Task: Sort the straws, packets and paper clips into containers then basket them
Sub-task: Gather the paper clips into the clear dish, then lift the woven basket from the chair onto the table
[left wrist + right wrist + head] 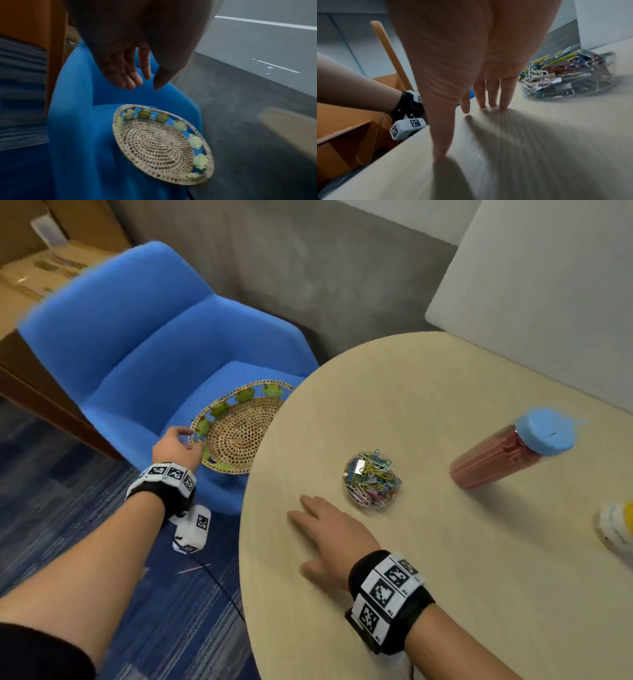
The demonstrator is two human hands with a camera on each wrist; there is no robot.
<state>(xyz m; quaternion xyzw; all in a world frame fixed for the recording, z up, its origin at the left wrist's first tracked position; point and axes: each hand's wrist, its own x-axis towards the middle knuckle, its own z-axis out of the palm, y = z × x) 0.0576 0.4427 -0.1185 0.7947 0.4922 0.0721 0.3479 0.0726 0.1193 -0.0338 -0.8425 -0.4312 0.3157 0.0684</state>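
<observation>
A round woven basket (239, 436) (159, 146) with green shapes around its rim lies on the seat of a blue chair (137, 354). My left hand (186, 440) (145, 83) hovers at the basket's near-left rim, fingers relaxed and holding nothing. On the table, a clear dish of coloured paper clips (371, 477) (565, 78) stands just beyond my right hand (308, 535) (464, 106). That hand lies flat on the tabletop with straight fingers. A jar of red straws (507, 453) with a blue lid stands to the right.
The round beige table (428, 577) has a yellow and white container (616, 525) at its right edge, partly cut off. A thin pink stick (193, 569) lies on the blue carpet beside the chair. Cardboard boxes (34, 275) sit behind the chair.
</observation>
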